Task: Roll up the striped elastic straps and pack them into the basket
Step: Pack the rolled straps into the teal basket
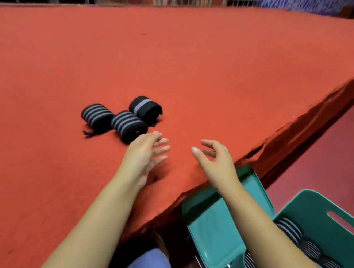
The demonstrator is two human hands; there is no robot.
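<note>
Three rolled striped elastic straps (121, 117) lie together on the red felt table (201, 70), set in from its right edge, two side by side and touching, the third just behind them. The left hand (145, 152) reaches toward the nearest roll with fingers straight and spread, holding nothing, and the right hand (215, 158) hovers near the table's edge, fingers loosely curled and apart, also holding nothing. Below that edge stands a green plastic basket (321, 216) with more rolled straps (304, 247) inside.

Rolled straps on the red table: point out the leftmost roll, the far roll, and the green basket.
leftmost roll (97, 115), head view, on its striped side.
far roll (145, 107), head view, on its grey band.
green basket (317, 207), head view, on its inner wall.
</note>
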